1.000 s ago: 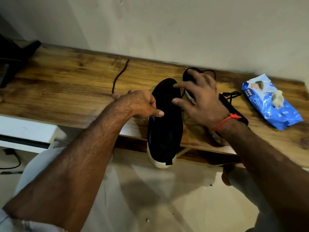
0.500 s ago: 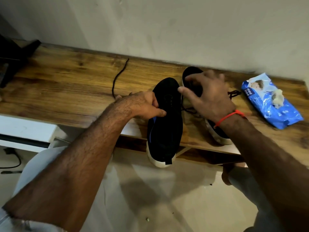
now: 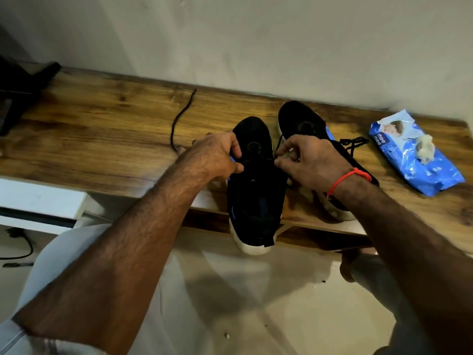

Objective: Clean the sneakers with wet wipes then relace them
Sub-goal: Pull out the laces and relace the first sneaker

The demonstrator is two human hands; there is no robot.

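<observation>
Head view. Wooden shelf (image 3: 107, 124) running along a pale plaster wall (image 3: 256, 42), tiled floor (image 3: 281, 290) below.

Item 1: near sneaker (image 3: 256, 201), black with a white sole and blue trim, lying lengthwise with its toe toward the wall and its heel hanging past the shelf's front edge. It sits directly between my two hands.

Item 2: my left hand (image 3: 215, 160), fingers curled, gripping the left side of the near sneaker at the eyelet area.

Item 3: my right hand (image 3: 309, 162), red thread on the wrist, fingers curled and pinching at the right edge of the same sneaker; whether it holds a lace end or the upper itself I cannot tell.

Item 4: second sneaker (image 3: 302, 121), black, just beside the first on its right, partly hidden behind my right hand; its black lace (image 3: 353, 144) is bunched at its right side.

Item 5: loose black lace (image 3: 181, 116), lying on the shelf left of my left hand, one end reaching toward the wall.

Item 6: blue wet-wipe pack (image 3: 414, 160), well to the right of both sneakers, with a crumpled wipe (image 3: 425, 149) at its opening.

Item 7: dark object (image 3: 23, 88), far left of the shelf, unidentifiable.
</observation>
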